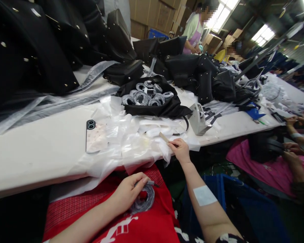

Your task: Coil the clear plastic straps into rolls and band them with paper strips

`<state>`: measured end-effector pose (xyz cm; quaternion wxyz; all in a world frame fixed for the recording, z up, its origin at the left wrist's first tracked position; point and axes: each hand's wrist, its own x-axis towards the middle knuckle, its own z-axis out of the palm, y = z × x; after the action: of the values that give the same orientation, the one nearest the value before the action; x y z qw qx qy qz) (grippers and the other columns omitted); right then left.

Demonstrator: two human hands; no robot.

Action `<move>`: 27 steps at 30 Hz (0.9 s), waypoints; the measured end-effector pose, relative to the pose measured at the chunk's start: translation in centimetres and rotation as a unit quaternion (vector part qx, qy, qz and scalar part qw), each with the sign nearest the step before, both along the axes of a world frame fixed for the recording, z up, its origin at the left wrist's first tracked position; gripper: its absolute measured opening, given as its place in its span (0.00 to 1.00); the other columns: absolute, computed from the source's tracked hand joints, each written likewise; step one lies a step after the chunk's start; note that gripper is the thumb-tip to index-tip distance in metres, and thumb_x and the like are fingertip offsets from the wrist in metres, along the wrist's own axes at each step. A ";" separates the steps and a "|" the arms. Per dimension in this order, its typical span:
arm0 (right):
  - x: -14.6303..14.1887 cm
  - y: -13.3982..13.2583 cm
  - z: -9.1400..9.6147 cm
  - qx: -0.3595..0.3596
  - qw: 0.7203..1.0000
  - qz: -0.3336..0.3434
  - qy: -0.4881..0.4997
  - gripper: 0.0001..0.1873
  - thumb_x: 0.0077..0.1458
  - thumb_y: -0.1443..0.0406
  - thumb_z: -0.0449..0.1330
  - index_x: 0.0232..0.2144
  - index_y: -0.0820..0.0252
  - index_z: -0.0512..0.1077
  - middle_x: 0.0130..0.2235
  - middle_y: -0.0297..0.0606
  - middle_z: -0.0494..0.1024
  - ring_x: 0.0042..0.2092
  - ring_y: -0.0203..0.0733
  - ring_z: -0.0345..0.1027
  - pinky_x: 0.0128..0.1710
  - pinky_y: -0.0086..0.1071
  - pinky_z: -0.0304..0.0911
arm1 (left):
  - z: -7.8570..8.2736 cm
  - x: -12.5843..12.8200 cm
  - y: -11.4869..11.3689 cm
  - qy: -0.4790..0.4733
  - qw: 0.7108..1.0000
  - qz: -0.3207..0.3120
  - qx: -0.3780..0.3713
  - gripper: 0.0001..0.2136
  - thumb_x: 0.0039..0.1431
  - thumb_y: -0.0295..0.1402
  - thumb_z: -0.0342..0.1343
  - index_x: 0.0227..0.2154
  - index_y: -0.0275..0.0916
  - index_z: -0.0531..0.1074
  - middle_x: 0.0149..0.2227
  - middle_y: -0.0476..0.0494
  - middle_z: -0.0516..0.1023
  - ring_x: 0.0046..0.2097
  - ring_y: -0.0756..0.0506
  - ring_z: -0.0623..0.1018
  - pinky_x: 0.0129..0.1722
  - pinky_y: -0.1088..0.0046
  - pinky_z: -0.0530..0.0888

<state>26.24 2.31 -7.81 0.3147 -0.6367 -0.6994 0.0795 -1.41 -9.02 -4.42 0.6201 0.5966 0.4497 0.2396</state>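
My left hand is closed on a coiled strap wrapped in clear plastic, held above the red apron on my lap. A dark strap end sticks out past my thumb. My right hand pinches a short beige strip over the table's front edge. Beneath that strip lie crumpled white plastic sheets. Behind them, more coiled straps sit in an open black cloth bag.
A phone in a patterned case lies left on the white table. A grey tape dispenser stands right of the black bag. Black leather bags line the back. Below right is a blue crate; other people work nearby.
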 end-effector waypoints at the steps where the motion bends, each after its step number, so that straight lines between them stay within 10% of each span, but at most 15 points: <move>1: 0.1 0.1 0.1 -0.008 1.000 0.002 0.006 0.10 0.54 0.58 0.63 0.30 0.57 0.80 0.31 0.37 0.77 0.34 0.39 0.71 0.35 0.30 0.67 | -0.1 0.1 0.1 0.003 1.000 0.000 -0.001 0.18 0.64 0.44 0.45 0.32 0.37 0.73 0.31 0.47 0.75 0.34 0.47 0.73 0.37 0.75 0.69; 15: 0.1 0.6 1.0 -0.054 0.998 -0.004 -0.037 0.11 0.59 0.61 0.55 0.34 0.59 0.76 0.35 0.40 0.76 0.38 0.42 0.70 0.40 0.33 0.64 | -0.4 0.3 0.9 0.003 1.000 -0.002 -0.007 0.18 0.64 0.45 0.45 0.33 0.38 0.74 0.33 0.46 0.77 0.36 0.46 0.74 0.39 0.75 0.70; 27: -0.6 2.2 1.0 -0.056 0.984 -0.139 -0.096 0.09 0.62 0.65 0.50 0.39 0.61 0.70 0.32 0.41 0.77 0.33 0.43 0.70 0.33 0.31 0.55 | 0.0 0.0 0.4 0.001 1.000 0.006 0.004 0.19 0.64 0.45 0.44 0.34 0.36 0.74 0.34 0.45 0.77 0.35 0.46 0.75 0.38 0.74 0.71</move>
<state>25.63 4.48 -6.82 0.2183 -0.7490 -0.6255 0.0126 -1.44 -8.58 -4.44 0.6160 0.5964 0.4529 0.2445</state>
